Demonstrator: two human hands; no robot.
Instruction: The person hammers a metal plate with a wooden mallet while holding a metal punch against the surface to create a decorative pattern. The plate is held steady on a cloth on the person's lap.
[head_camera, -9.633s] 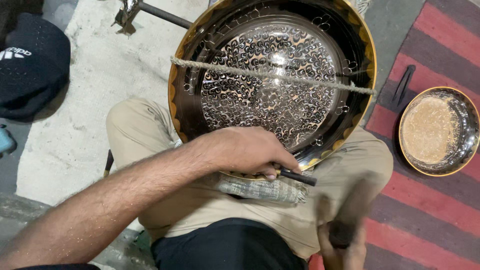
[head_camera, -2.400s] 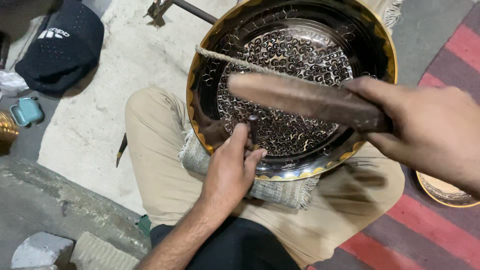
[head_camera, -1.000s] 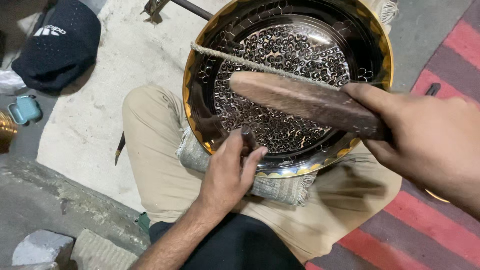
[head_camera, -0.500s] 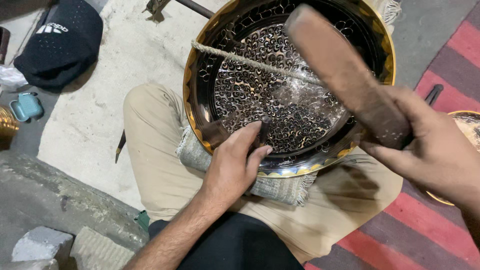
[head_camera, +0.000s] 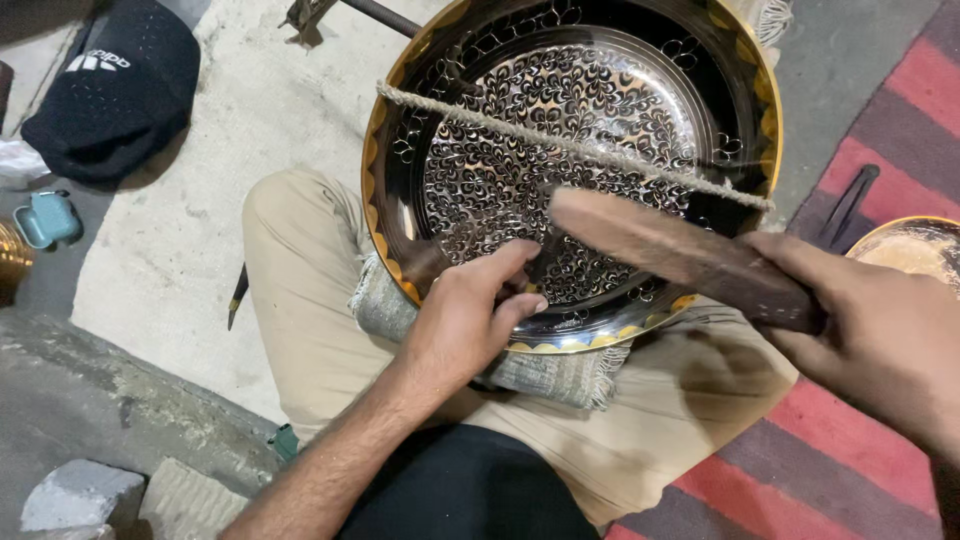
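A large dark metal bowl (head_camera: 378, 215) with a gold rim and a fine engraved pattern leans on my lap over a folded cloth (head_camera: 545, 372). A rope (head_camera: 570, 145) stretches across its mouth. My left hand (head_camera: 468, 322) rests on the bowl's lower rim, fingers pinched around a small dark punch (head_camera: 537, 272) that is mostly hidden. My right hand (head_camera: 885, 340) grips a brown wooden mallet (head_camera: 670, 255) by its handle. The mallet's far end lies right at the top of the punch, just above my left fingers.
A black cap (head_camera: 115, 90) and a small teal case (head_camera: 40, 222) lie on the concrete at the left. Stone blocks (head_camera: 80, 495) sit at the bottom left. On the red striped rug (head_camera: 850, 460) at the right are a smaller brass bowl (head_camera: 915, 250) and a black tool (head_camera: 845, 205).
Half a second ago the mallet was lifted and tilted upward; it has swung down onto the punch at my left hand. The left hand and bowl have stayed in place.
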